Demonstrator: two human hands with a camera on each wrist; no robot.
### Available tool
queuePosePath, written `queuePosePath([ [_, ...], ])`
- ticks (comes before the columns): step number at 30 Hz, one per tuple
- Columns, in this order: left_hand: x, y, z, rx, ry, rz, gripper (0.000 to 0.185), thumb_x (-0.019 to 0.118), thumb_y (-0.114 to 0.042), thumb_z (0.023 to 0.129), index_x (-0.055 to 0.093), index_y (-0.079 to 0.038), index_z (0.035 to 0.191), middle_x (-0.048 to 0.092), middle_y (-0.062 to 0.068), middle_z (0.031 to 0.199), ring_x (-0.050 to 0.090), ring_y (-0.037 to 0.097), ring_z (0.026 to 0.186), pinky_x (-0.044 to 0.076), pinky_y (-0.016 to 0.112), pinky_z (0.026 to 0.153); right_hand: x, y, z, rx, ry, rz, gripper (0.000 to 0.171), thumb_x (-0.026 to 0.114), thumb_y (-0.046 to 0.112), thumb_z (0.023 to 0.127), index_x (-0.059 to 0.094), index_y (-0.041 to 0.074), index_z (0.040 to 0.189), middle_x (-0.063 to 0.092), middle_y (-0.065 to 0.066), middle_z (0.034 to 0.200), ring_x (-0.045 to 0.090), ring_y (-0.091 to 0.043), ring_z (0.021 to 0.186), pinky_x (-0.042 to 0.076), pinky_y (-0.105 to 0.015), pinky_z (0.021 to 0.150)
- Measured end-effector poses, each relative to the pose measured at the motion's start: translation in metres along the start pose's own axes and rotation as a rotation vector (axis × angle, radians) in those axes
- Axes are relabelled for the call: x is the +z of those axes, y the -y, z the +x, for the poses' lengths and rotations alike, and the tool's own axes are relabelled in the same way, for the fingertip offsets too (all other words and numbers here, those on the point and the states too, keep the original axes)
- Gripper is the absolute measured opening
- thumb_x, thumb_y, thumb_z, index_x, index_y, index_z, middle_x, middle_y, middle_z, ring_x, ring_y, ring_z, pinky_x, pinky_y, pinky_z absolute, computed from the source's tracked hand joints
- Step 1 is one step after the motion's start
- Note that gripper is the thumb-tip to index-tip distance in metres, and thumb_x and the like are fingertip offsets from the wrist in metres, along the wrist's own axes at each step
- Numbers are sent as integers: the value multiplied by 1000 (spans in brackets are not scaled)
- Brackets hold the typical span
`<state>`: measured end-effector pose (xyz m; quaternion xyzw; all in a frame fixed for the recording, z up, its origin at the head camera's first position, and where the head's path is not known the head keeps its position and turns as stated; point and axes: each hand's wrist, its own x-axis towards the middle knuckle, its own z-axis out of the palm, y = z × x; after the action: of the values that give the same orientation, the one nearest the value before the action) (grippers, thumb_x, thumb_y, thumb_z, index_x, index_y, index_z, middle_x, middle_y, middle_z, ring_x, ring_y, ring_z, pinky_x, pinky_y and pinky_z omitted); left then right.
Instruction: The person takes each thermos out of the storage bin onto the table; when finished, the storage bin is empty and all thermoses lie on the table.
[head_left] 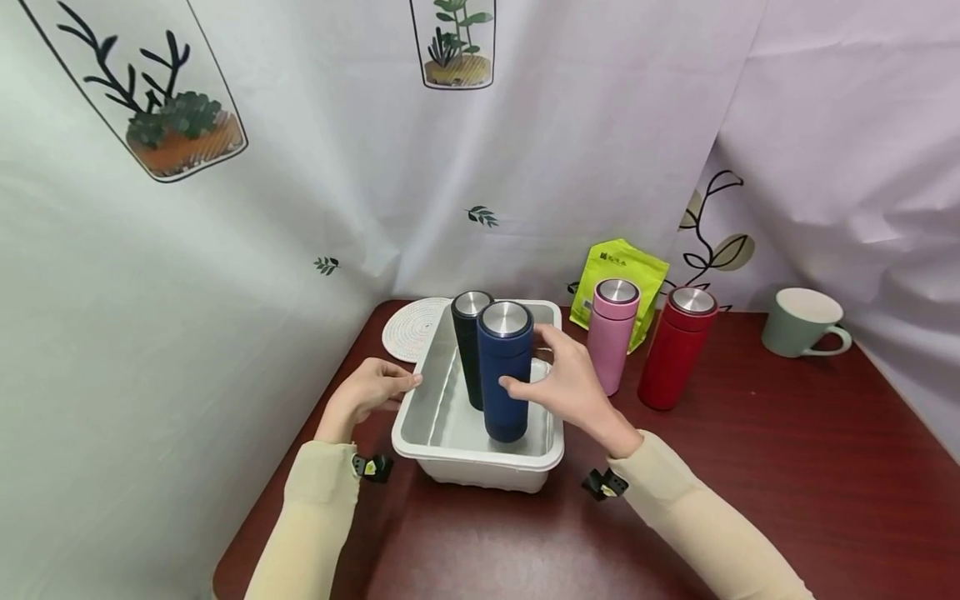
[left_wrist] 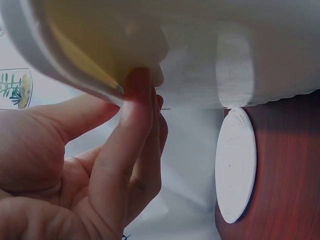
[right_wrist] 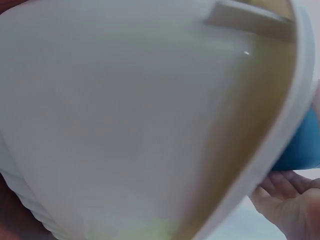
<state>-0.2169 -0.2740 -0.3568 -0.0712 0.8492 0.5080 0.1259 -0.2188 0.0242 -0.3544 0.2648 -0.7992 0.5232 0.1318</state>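
My left hand [head_left: 369, 390] pinches the left rim of a white plastic basin [head_left: 480, 457], thumb and fingertips at its edge; the left wrist view shows the fingers against the outside wall. With my right hand [head_left: 567, 377] I grip a dark blue thermos bottle [head_left: 504, 375] by its side, upright over the basin's inside. Whether its base touches the basin floor, I cannot tell. Behind it a black thermos bottle [head_left: 467, 346] stands in the basin, partly hidden by the blue one. In the right wrist view the basin wall covers most of the blue bottle [right_wrist: 302, 147].
Right of the basin stand a pink thermos bottle [head_left: 611, 342] and a red thermos bottle [head_left: 675, 354]. A lime-green pouch [head_left: 611, 262] is behind them. Farther right is a pale green mug [head_left: 797, 327]. A round white woven mat [head_left: 408, 329] lies behind the basin's left side, near a curtain.
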Motion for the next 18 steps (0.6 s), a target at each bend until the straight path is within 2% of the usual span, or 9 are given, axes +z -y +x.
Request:
queuePosePath([
  [6,-1,-1,-1,-1,1,0,31,66,-15,94,64,13,109,68,11,91,67,16,77,61,41,79,-12,5,1,-3,-46,12,61,88,16,71,59,9,124,68,-4,111,64,-19,100,57,-38,90],
  [13,0,-1,-2,-7,-10,11,31,67,-16,94,65,12,108,68,13,93,67,17,78,60,42,80,-29,14,0,-33,-85,44,58,87,17,73,59,10,123,69,-4,108,67,-18,95,58,-36,87],
  [18,1,-1,-1,-8,-12,11,31,67,-16,94,65,12,108,68,13,94,67,17,78,60,41,79,-44,20,0,-43,-142,40,60,86,15,74,58,9,126,70,-6,111,67,-18,97,58,-29,85],
])
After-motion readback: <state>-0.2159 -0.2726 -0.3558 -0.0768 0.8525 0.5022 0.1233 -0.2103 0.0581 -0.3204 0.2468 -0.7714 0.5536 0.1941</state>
